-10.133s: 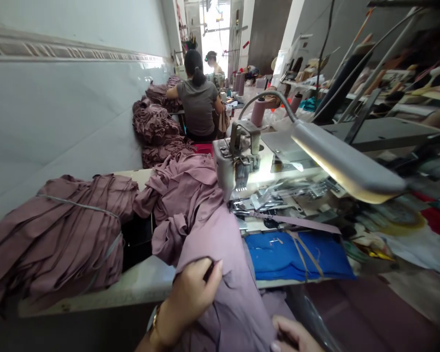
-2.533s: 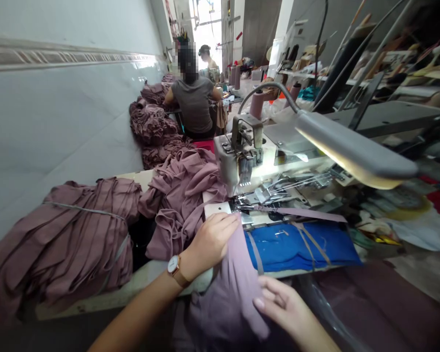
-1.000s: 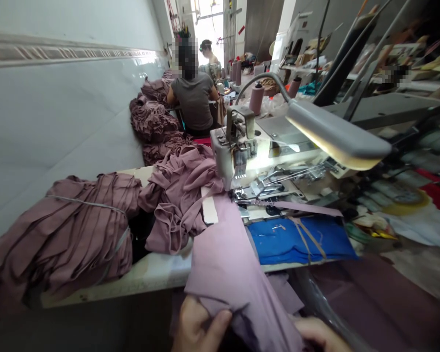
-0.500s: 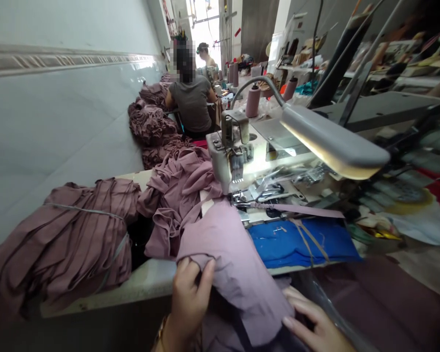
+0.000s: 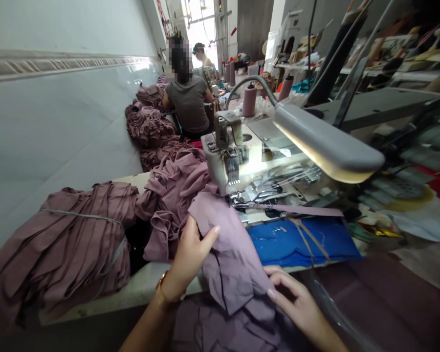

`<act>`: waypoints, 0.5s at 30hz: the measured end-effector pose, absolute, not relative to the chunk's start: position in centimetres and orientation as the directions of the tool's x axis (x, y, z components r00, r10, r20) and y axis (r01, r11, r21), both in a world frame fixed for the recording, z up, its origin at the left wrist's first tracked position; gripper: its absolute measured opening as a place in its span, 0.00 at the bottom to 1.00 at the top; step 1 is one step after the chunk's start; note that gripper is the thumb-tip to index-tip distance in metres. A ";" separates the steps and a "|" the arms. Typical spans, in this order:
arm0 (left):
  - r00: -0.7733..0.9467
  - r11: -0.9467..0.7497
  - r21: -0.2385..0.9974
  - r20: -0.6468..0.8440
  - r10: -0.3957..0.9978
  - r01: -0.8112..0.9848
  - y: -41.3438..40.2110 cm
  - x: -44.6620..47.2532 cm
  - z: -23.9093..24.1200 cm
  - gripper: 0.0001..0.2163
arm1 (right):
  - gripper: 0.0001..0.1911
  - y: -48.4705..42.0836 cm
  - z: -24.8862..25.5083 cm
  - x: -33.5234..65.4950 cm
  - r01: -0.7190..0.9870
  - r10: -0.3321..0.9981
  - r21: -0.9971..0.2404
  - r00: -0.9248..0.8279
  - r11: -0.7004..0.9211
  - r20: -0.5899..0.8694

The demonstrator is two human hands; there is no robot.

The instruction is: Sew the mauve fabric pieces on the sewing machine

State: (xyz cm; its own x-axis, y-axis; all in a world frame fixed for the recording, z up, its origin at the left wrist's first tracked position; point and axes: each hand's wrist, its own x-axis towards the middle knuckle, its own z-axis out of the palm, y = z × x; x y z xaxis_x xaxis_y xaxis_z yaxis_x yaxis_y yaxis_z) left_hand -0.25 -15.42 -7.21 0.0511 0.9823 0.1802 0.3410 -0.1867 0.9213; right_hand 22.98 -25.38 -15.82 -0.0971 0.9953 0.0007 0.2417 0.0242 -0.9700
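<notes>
A piece of mauve fabric [image 5: 229,249] runs from the needle area of a sewing machine [image 5: 220,156] down toward me, its lower part hanging in folds. My left hand [image 5: 192,252], with a gold band at the wrist, grips its left edge close to the machine; the thumb lies on top and the other fingers are hidden underneath. Lower down on the right, my right hand [image 5: 291,293] pinches the opposite edge between thumb and fingers. A narrow mauve strip [image 5: 297,210] leads into the machine from the right.
Left of the machine lie a loose mauve heap [image 5: 179,195] and a tied fabric bundle [image 5: 84,234]. Blue folded cloth [image 5: 300,242] sits at the table's front. A lamp [image 5: 326,142] overhangs the machine. Ahead, a person [image 5: 188,102] sits with their back to me, beside fabric piles [image 5: 150,122].
My left hand has moved up along the fabric toward the machine. My right hand has shifted slightly up and left. The fabric's near part has drawn forward and bunched up more.
</notes>
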 end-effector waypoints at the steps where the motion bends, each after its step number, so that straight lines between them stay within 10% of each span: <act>1: 0.066 -0.192 0.908 0.181 0.981 0.371 -14.9 -0.3 -7.0 0.25 | 0.11 -25.1 -15.7 22.7 0.219 0.996 -0.976 -0.094 0.021 0.000; 15: 0.107 -0.343 0.785 0.338 0.935 0.517 -5.4 -0.4 -4.3 0.25 | 0.06 -19.5 -14.4 20.2 0.119 0.999 -0.993 -0.045 0.006 0.000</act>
State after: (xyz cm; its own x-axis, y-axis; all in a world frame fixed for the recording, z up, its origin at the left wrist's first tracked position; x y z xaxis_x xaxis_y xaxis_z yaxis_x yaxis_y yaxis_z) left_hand -0.45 -5.39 -4.28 0.1071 0.9351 0.3377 0.5166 -0.3426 0.7847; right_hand 20.16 -19.47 -14.40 -0.0445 0.9990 0.0003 0.1194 0.0056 -0.9928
